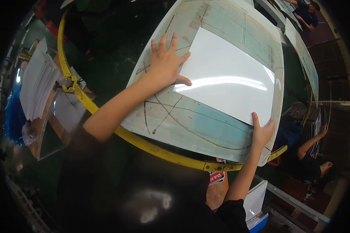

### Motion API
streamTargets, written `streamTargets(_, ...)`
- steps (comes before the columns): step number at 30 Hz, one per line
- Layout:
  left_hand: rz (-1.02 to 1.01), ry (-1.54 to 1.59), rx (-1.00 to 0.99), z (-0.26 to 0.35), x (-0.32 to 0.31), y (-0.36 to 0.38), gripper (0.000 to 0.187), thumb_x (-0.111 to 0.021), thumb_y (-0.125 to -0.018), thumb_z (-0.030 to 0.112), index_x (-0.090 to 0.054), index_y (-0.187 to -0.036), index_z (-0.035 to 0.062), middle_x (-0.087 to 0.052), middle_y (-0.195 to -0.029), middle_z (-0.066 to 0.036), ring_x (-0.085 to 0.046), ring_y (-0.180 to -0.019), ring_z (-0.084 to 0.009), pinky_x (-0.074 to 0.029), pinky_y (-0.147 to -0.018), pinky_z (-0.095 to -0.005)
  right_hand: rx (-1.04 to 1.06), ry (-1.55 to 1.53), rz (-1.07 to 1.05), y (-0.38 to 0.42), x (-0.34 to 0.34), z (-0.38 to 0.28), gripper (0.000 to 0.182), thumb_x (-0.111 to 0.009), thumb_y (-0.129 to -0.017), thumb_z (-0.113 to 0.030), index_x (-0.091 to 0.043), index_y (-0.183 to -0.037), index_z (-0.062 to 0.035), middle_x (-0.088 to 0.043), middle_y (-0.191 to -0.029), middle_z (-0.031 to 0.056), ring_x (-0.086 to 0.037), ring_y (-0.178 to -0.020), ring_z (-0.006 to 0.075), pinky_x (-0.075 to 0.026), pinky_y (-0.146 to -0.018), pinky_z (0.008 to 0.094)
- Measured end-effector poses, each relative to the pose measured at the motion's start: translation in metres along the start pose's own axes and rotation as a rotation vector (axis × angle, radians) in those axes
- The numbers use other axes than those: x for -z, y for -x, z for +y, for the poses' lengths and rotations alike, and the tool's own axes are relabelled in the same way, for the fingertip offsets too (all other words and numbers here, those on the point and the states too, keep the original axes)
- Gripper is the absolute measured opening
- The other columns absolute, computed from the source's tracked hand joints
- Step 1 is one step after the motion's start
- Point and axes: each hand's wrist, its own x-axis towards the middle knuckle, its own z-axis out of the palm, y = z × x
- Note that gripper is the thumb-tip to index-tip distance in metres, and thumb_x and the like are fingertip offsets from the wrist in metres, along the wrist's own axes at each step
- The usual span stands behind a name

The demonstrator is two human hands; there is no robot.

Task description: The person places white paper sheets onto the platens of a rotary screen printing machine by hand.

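Note:
A glossy white sheet lies on a worn, pale board with rounded corners and dark scribbled lines. My left hand is spread wide at the sheet's left edge, its thumb on the lower left corner and the other fingers over the board. At the lower right corner is my right hand, thumb and a finger apart, with tips at the sheet's edge. Its other fingers are hidden. A band of light reflects across the sheet.
A yellow curved rail runs around the board's near side. Stacked white sheets stand at left near blue plastic. Another pale board is at right. Co-workers are at the far right, one with a raised arm.

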Motion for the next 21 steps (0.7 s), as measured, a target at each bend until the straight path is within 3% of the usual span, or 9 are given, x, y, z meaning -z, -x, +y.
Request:
streamTargets(7, -0.026, -0.017, 0.012, 0.002, 0.003, -0.001, 0.084, -0.071, -0.053, 0.065, -0.056, -0.124, 0.0232, -0.01, -0.146, -0.028, -0.001, -0.133, -0.0473, 0.0, -0.101, -0.067, 0.013, -0.014, -0.001, -0.003, -0.003, 0.005, 0.075, -0.077, -0.062, -0.047, -0.053, -0.109, 0.0067, -0.058, -0.105, 0.0209, -0.054, -0.1, 0.0349, -0.041, -0.088, 0.0418)
streamTargets(10, -0.032, -0.033, 0.008, 0.003, 0.004, -0.002, 0.084, -0.071, -0.054, 0.064, -0.056, -0.125, 0.0229, -0.011, -0.145, -0.029, 0.0, -0.133, -0.0476, 0.0, -0.1, -0.0686, 0.048, 0.074, 0.028, -0.003, -0.006, 0.008, 0.072, -0.077, -0.064, -0.047, -0.055, -0.108, 0.006, -0.059, -0.1, 0.0209, -0.056, -0.097, 0.0315, -0.042, -0.088, 0.0385)
streamTargets(13, -0.054, -0.078, 0.008, 0.006, 0.006, -0.003, 0.083, -0.071, -0.055, 0.062, -0.054, -0.126, 0.022, -0.013, -0.145, -0.03, -0.001, -0.133, -0.0478, 0.0, -0.099, -0.0696, 0.313, 0.503, 0.445, 0.006, -0.01, 0.0, 0.062, -0.075, -0.067, -0.044, -0.058, -0.108, -0.0007, -0.059, -0.1, 0.0175, -0.055, -0.099, 0.0307, -0.041, -0.088, 0.0365)
streamTargets(16, -0.067, -0.148, -0.015, 0.012, 0.011, -0.004, 0.083, -0.071, -0.058, 0.06, -0.052, -0.128, 0.0188, -0.018, -0.143, -0.029, -0.004, -0.133, -0.0465, 0.0, -0.099, -0.0698, 0.492, 0.201, 0.063, -0.004, -0.003, 0.004, 0.05, -0.071, -0.072, -0.039, -0.059, -0.11, -0.0077, -0.058, -0.103, 0.0128, -0.053, -0.102, 0.0301, -0.036, -0.092, 0.0403)
streamTargets(21, -0.131, -0.301, -0.029, 0.025, 0.017, -0.008, 0.082, -0.07, -0.061, 0.058, -0.051, -0.128, 0.0148, -0.026, -0.142, -0.026, -0.01, -0.134, -0.0425, -0.001, -0.099, -0.0695, 0.445, 0.055, -0.295, -0.013, 0.012, 0.018, 0.039, -0.063, -0.08, -0.029, -0.058, -0.114, -0.0104, -0.056, -0.115, 0.0099, -0.051, -0.107, 0.0293, -0.029, -0.098, 0.0442)
